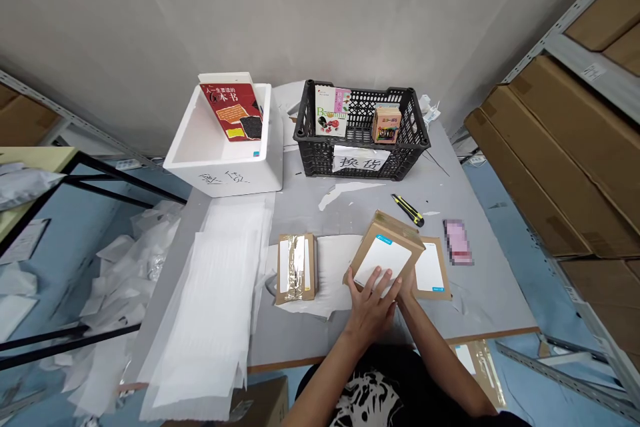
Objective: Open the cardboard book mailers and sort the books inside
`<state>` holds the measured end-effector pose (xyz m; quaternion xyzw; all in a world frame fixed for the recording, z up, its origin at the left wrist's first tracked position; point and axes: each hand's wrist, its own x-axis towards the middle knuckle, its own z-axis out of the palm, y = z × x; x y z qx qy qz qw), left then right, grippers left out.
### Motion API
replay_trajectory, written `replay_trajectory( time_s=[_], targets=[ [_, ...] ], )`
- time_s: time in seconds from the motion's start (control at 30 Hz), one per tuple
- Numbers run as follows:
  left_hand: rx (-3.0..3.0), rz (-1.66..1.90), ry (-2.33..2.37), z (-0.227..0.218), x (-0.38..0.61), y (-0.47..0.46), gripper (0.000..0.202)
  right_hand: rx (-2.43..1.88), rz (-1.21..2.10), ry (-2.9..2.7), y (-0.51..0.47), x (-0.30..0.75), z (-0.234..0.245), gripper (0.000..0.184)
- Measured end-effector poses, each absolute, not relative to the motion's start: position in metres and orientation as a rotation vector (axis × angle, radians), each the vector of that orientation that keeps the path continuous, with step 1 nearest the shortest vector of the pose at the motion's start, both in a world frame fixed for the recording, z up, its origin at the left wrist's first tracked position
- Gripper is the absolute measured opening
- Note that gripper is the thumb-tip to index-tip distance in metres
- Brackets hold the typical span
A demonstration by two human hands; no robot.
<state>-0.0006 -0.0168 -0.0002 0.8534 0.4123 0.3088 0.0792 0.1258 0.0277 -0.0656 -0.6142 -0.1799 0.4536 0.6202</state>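
Observation:
A cardboard box (400, 235) with a white label is tilted up in front of me, above the table's right half. My left hand (373, 300) presses its spread fingers over the label's lower edge and steadies the box. At the box's lower right side, my right hand (408, 285) supports it; most of its fingers are hidden behind the box. A flat cardboard parcel (431, 270) with a white label lies just right of the held box. To the left, a smaller taped parcel (297, 268) sits on white wrapping sheet (340, 273).
A yellow-black box cutter (408, 209) and a pink phone (458, 242) lie right. White foam sheets (215, 307) are stacked left. Behind stand a white foam bin (225, 177) with books and a black crate (360, 147) with booklets. Shelved cartons (545, 153) flank the table's right.

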Motion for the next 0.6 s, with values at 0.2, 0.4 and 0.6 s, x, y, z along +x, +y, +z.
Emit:
replay_trajectory(
  time_s=[0.2,0.4,0.6],
  targets=[
    [1.669,1.203,1.34,-0.005,-0.011,0.005,0.076,-1.534,0.78,-0.649,0.025,0.109,-0.034,0.037],
    [0.466,1.228,1.095,-0.016,-0.041,0.039,0.072,-1.418,0.585,-1.377,0.005,0.099,-0.036,0.032],
    [0.396,1.128,0.918,-0.024,-0.068,0.046,0.059,-1.372,0.783,-1.447,-0.003,0.12,-0.05,0.029]
  ],
)
